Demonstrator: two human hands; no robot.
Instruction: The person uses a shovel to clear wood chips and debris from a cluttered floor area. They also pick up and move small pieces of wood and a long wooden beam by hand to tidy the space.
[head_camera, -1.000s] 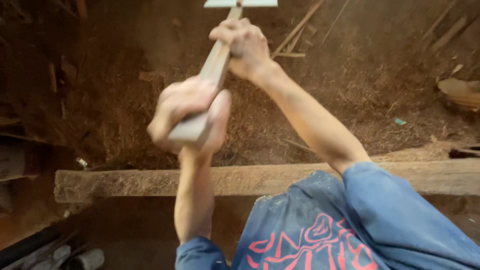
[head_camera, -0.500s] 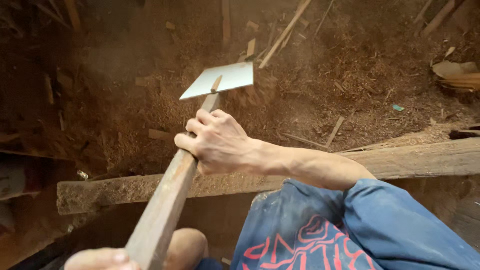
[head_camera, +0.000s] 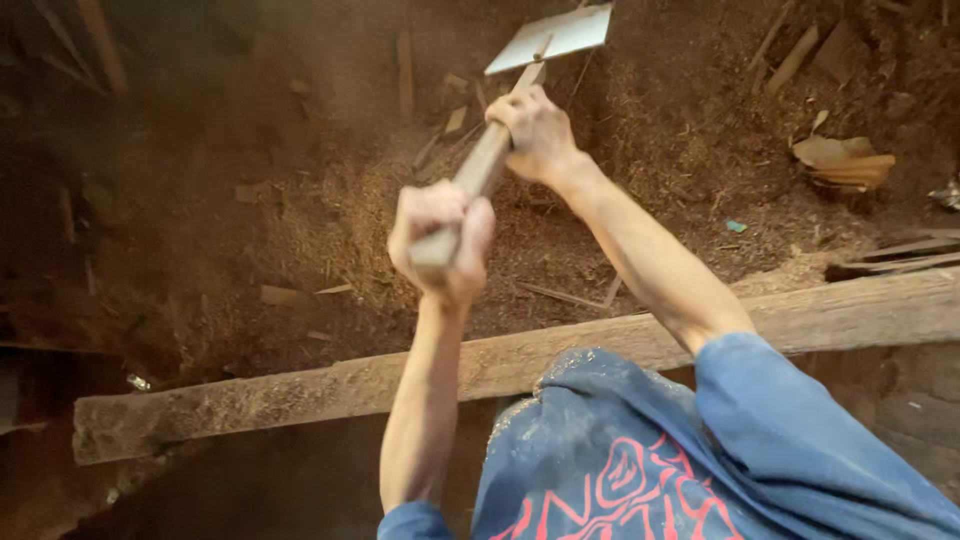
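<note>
Both hands clamped on one tool: a hoe with a long pale wooden handle (head_camera: 478, 170) and a flat grey metal blade (head_camera: 552, 36). Left hand (head_camera: 440, 238) wraps the near end of the handle in a closed fist. Right hand (head_camera: 535, 132) grips further up, just below the blade, fingers fully round the shaft. The hands are apart along the handle, with bare wood between them.

The blade is at the top edge of the view, tilted, above the brown sawdust and wood-chip heap (head_camera: 340, 210); cannot tell if it touches the heap. A rough weathered wooden beam (head_camera: 250, 400) runs left to right across the lower part, under both forearms. Loose wood offcuts (head_camera: 840, 165) lie on the ground at upper right. Blue shirt with red print (head_camera: 640, 470) fills the bottom right.
</note>
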